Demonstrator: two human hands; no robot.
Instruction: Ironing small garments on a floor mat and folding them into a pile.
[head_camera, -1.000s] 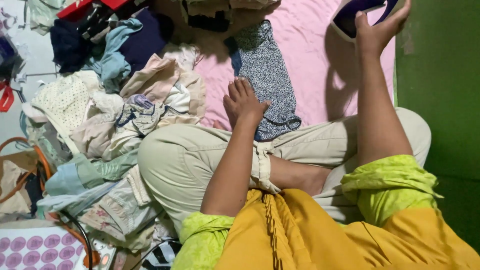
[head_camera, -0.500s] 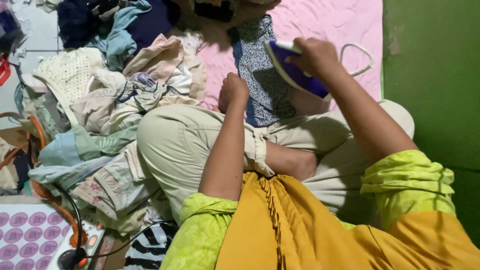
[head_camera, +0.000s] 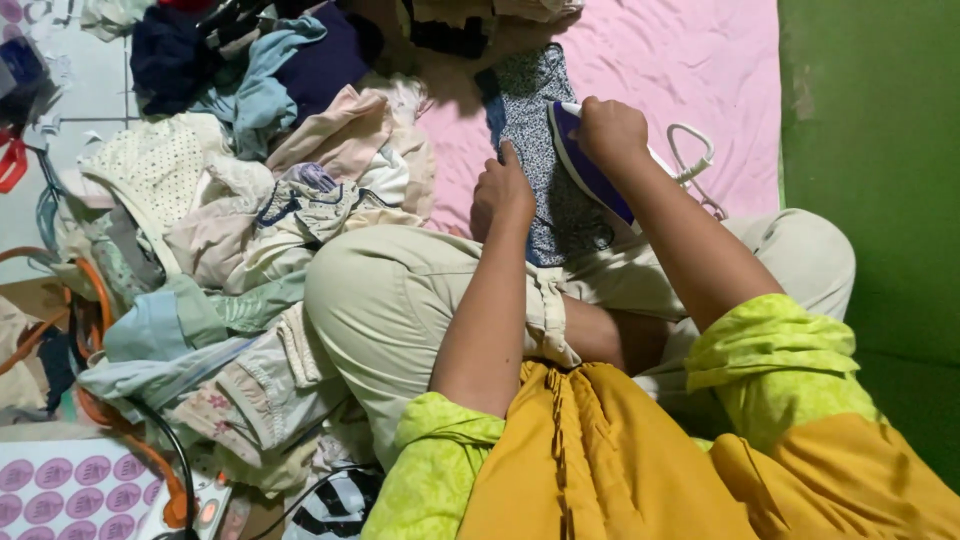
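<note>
Your right hand (head_camera: 610, 130) is wrapped around the purple iron (head_camera: 590, 170), pressing it on the speckled dark garment (head_camera: 545, 130) lying on the pink sheet (head_camera: 680, 70) near its left edge. Your left hand (head_camera: 502, 190), fingers curled, pins that garment down just beside the iron.

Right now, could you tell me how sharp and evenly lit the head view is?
Head view: mostly sharp; the iron under the right hand and the speckled cloth read clearly; soft, even light, a dark shadow above the cloth, no glare.
</note>
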